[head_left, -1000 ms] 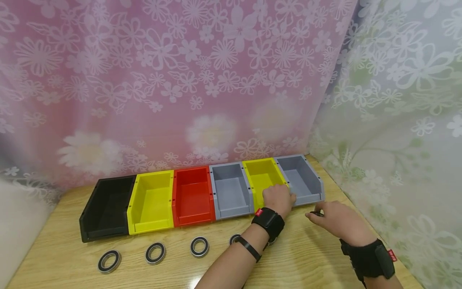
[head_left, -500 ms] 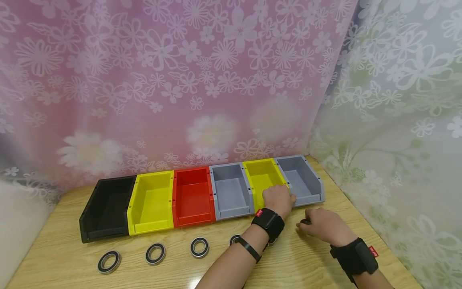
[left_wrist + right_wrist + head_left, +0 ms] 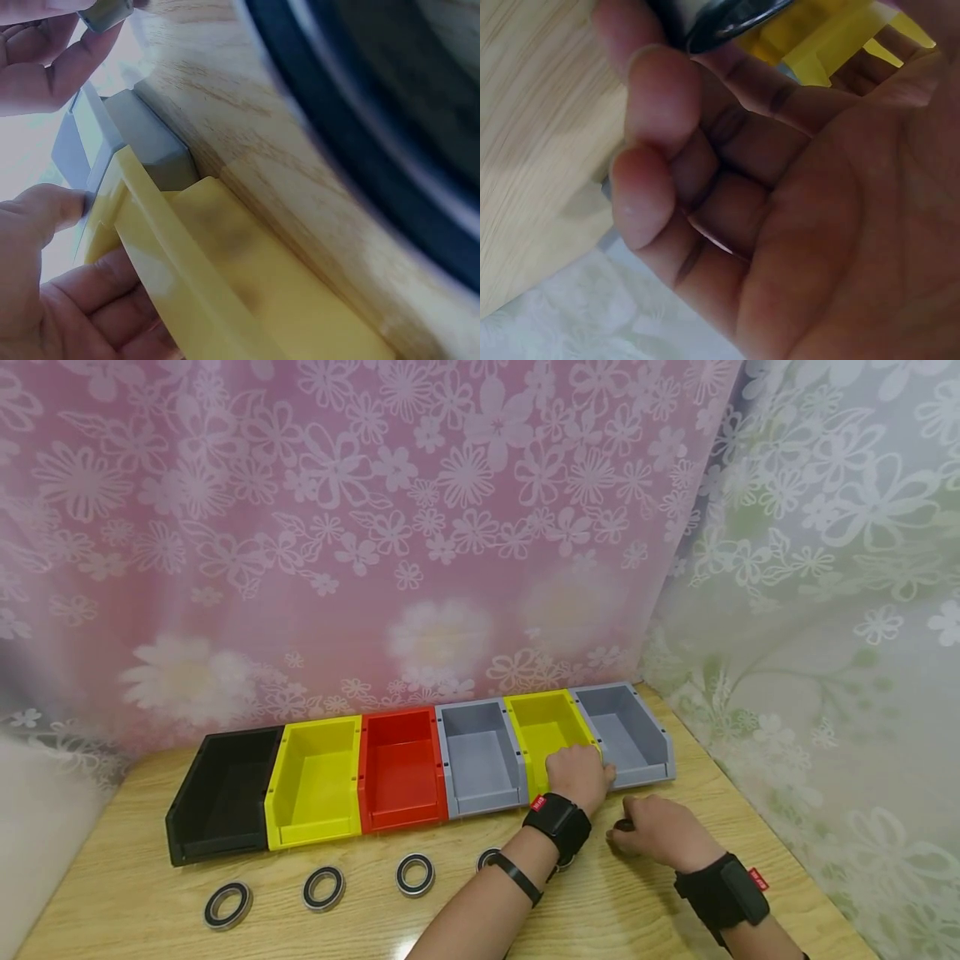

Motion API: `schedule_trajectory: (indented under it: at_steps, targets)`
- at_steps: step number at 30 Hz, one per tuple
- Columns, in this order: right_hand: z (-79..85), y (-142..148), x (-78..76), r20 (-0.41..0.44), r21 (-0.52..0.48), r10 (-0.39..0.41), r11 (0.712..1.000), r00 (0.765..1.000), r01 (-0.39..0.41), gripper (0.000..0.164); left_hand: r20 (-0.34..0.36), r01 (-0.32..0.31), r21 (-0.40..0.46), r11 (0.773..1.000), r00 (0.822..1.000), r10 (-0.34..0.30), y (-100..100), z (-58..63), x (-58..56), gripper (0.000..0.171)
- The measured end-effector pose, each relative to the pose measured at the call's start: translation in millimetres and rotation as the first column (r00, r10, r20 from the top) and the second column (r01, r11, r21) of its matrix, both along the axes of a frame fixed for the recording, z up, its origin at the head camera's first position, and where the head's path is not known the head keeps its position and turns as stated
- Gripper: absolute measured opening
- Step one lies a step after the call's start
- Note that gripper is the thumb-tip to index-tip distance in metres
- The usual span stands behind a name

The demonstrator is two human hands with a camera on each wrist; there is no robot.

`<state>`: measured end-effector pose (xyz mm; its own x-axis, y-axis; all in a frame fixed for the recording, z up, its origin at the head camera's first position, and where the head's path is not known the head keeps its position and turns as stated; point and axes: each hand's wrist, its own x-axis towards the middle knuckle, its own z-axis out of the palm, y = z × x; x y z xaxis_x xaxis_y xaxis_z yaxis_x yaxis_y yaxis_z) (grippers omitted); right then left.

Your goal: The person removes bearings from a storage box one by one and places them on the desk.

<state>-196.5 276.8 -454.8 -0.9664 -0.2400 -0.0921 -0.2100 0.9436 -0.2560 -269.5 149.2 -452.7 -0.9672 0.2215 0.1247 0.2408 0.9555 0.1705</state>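
Observation:
My left hand (image 3: 577, 777) grips the front of the right-hand yellow bin (image 3: 551, 720), beside the grey end bin (image 3: 626, 731). In the left wrist view its thumb lies near the seam between the two bins, and its other fingers curl about the yellow bin's wall (image 3: 187, 262). Just in front of the grey end bin, my right hand (image 3: 671, 833) pinches a ball bearing (image 3: 720, 22) between thumb and fingers. Only a dark bit of that bearing shows in the head view. Another bearing (image 3: 564, 863) lies mostly hidden behind my left wrist.
Further left in the row stand a grey bin (image 3: 480, 752), a red bin (image 3: 401, 760), another yellow bin (image 3: 315, 777) and a black bin (image 3: 225, 785). Several bearings lie before them on the wooden table (image 3: 360, 935), one being this ring (image 3: 415, 874). Curtains hang behind and to the right.
My right hand has moved left and a little closer to me with the bearing, towards my left hand. The left hand keeps its grip on the yellow bin.

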Motion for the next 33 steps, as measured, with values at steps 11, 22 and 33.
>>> schedule_trajectory:
  at_steps: [11,22,33]
  targets:
    - [-1.2,-8,0.8,-0.004,0.0,-0.011,1.0,1.0,0.011,0.034,-0.021,-0.004,0.003,1.0,1.0,0.004,0,-0.2,2.0,0.059]
    - [1.2,-16,-1.2,-0.029,-0.022,0.019,1.0,0.999,-0.02,0.029,-0.013,-0.001,0.008,1.0,1.0,0.001,1,-4.0,-3.0,0.06]
    - [2.9,-18,-0.3,-0.049,0.018,0.018,1.0,0.999,-0.017,0.026,-0.03,0.001,0.013,1.0,1.0,-0.001,-1,-0.4,2.3,0.06]
